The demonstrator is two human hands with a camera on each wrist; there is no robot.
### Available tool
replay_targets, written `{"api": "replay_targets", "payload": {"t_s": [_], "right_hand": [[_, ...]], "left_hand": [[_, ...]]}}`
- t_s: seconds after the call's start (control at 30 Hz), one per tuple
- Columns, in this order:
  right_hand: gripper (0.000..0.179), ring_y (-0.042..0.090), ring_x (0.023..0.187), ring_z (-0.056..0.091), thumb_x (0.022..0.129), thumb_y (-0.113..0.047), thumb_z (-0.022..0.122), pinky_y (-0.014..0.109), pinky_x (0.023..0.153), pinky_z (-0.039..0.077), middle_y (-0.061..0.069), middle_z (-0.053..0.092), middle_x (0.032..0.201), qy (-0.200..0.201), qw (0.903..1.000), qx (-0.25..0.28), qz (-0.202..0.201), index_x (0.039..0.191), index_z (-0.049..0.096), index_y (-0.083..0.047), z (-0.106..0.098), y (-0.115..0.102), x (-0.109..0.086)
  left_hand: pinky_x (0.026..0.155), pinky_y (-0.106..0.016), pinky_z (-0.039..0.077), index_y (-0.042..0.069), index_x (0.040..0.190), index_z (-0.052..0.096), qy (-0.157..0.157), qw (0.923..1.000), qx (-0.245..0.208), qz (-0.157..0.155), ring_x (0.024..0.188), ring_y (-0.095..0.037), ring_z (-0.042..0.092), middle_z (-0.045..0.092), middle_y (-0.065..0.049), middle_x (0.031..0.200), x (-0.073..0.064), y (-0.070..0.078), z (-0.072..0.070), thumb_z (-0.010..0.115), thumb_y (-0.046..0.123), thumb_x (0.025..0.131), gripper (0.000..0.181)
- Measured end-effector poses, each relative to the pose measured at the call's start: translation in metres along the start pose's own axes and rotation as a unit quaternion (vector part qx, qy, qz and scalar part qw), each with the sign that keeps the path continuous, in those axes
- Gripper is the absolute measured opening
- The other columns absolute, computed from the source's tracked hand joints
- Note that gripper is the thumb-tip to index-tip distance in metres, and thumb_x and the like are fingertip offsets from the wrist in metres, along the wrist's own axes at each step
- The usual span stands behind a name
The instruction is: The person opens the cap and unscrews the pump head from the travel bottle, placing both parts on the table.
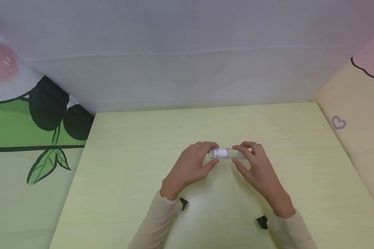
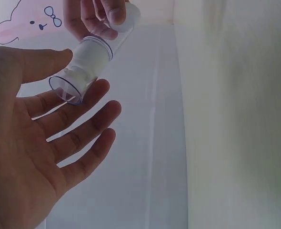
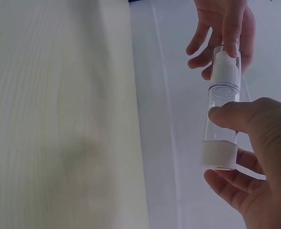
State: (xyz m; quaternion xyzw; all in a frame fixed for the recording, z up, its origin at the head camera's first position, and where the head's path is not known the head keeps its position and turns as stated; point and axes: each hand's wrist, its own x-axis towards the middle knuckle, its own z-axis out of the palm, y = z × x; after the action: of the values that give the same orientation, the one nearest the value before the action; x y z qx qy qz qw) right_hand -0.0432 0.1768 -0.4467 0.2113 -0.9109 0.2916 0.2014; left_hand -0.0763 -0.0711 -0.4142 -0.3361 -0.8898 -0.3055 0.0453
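Bottle [image 1: 223,153] held sideways between the two hands, above the bench [image 1: 118,180]. Left hand [image 1: 191,164] — thumb and forefinger pinching the clear cap [image 3: 225,74], remaining fingers spread. Right hand [image 1: 258,170] — thumb and fingers pinching the clear body [image 3: 219,134], near the white base [image 3: 220,155]. A black tab [image 1: 262,222] shows beside the right sleeve [image 1: 291,230]. Pale cloth [image 1: 187,76] hangs beyond both hands.

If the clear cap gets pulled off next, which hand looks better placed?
Probably the left hand: it already pinches the clear cap at its end. The right hand grips the bottle lower down, so it seems better suited to steadying.
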Motion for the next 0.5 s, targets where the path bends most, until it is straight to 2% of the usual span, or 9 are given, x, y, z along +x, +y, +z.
{"api": "replay_targets", "payload": {"t_s": [0.1, 0.23, 0.33, 0.5], "right_hand": [[0.053, 0.037, 0.115, 0.054, 0.079, -0.001, 0.088, 0.047, 0.087, 0.05, 0.014, 0.062, 0.123, -0.001, 0.9999, -0.004, -0.012, 0.126, 0.067, -0.009, -0.003, -0.004, -0.001], [0.054, 0.038, 0.117, 0.052, 0.079, -0.001, 0.088, 0.049, 0.088, 0.053, 0.015, 0.062, 0.123, -0.003, 0.9997, -0.016, -0.02, 0.128, 0.066, -0.009, -0.006, -0.01, -0.004], [0.055, 0.038, 0.116, 0.052, 0.079, -0.002, 0.088, 0.048, 0.084, 0.057, 0.014, 0.063, 0.122, -0.001, 0.9988, -0.036, -0.032, 0.129, 0.066, -0.009, -0.007, -0.013, -0.006], [0.054, 0.038, 0.115, 0.053, 0.079, -0.003, 0.088, 0.042, 0.071, 0.06, 0.013, 0.063, 0.119, 0.007, 0.9959, -0.072, -0.056, 0.127, 0.067, -0.011, -0.004, -0.015, -0.007]], "left_hand": [[0.077, -0.032, 0.056, 0.014, 0.126, 0.064, 0.009, 0.9985, 0.052, 0.012, 0.088, -0.014, 0.067, 0.074, 0.003, 0.112, -0.002, 0.003, 0.0, 0.077, 0.027, 0.095, 0.036], [0.08, -0.034, 0.058, 0.015, 0.126, 0.063, 0.01, 0.9916, 0.126, 0.026, 0.087, -0.014, 0.069, 0.074, 0.003, 0.109, -0.005, 0.007, 0.001, 0.077, 0.033, 0.094, 0.039], [0.084, -0.036, 0.058, 0.017, 0.128, 0.065, 0.008, 0.9848, 0.169, 0.037, 0.089, -0.016, 0.07, 0.073, 0.003, 0.107, -0.006, 0.009, 0.002, 0.076, 0.038, 0.095, 0.041], [0.084, -0.036, 0.057, 0.017, 0.128, 0.067, 0.007, 0.9729, 0.223, 0.062, 0.09, -0.019, 0.07, 0.072, 0.001, 0.106, -0.006, 0.01, 0.007, 0.071, 0.044, 0.098, 0.04]]}}
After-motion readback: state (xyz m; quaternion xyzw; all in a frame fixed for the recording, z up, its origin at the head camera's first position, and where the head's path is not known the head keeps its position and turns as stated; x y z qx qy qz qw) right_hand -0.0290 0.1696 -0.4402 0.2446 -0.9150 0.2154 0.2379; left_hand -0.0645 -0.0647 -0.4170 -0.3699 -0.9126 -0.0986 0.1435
